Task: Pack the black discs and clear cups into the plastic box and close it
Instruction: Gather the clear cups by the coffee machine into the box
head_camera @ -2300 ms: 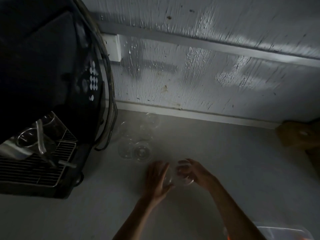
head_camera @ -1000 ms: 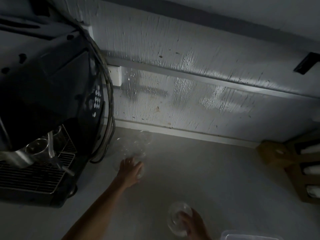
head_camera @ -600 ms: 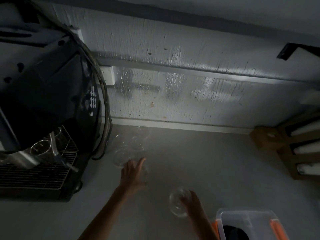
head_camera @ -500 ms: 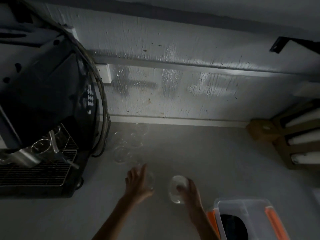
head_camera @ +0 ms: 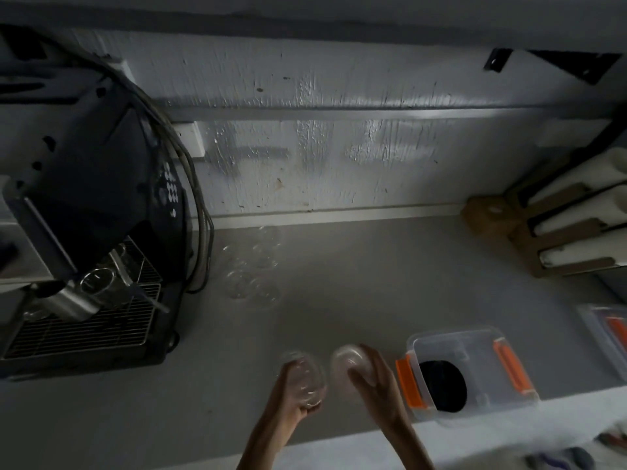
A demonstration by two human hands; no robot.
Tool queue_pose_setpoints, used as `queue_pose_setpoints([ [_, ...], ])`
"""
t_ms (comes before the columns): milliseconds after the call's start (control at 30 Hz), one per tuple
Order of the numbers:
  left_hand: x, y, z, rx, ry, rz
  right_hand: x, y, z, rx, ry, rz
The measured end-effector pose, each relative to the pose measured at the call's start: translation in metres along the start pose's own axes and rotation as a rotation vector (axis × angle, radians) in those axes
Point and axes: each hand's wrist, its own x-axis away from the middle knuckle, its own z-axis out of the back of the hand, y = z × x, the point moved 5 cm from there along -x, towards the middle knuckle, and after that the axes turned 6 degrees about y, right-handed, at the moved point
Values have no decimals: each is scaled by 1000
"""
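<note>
My left hand [head_camera: 291, 398] grips a clear cup [head_camera: 307, 376] above the grey counter. Beside it, my right hand [head_camera: 371, 381] grips a second clear cup [head_camera: 349, 362], tilted with its mouth toward the left one. Several more clear cups [head_camera: 252, 278] stand near the wall beside the coffee machine. The open plastic box [head_camera: 475, 347] with orange clips sits to the right of my right hand. Black discs [head_camera: 442, 385] lie inside it.
A black coffee machine [head_camera: 84, 232] with a metal drip grate fills the left. The box lid [head_camera: 607, 334] with an orange clip lies at the far right. A brown cardboard holder [head_camera: 559, 232] with white rolls stands at the back right. The counter's front edge runs near my wrists.
My left hand picked a clear cup from the group near the wall and drew it back beside the cup in my right hand. The view has shifted right, bringing the box fully into sight.
</note>
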Motion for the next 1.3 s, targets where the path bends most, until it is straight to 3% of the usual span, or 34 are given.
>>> queue_pose_setpoints([
  [67, 17, 2, -8, 116, -80, 43, 8, -15, 10, -85, -7, 30],
  [167, 42, 7, -27, 99, -176, 1, 14, -35, 19, -236, -66, -15],
  [267, 64, 8, -49, -24, -182, -30, 17, -44, 12, -169, -114, 21],
  [333, 71, 8, -58, 59, -235, -14, 18, -47, 11, -195, -104, 16],
  [500, 65, 7, -60, 192, -68, 78, 23, -48, 7, -212, -155, 71],
  [567, 70, 11, -59, 166, 27, -14, 26, -49, 1, -216, -132, 100],
  [667, 74, 19, -47, -101, 200, -411, 32, -47, -1, -269, -67, 87],
  [700, 72, 15, -44, -157, 227, -463, 32, -46, 1, -249, -37, 114],
  [900, 92, 16, -59, -372, -18, -730, 31, -51, 16, -192, -56, 242],
  [1167, 88, 7, -37, -431, 29, -809, 28, -29, 11, -191, -351, 116],
  [1300, 84, 3, -31, -573, 26, -895, 29, -21, 8, -6, -320, 184],
])
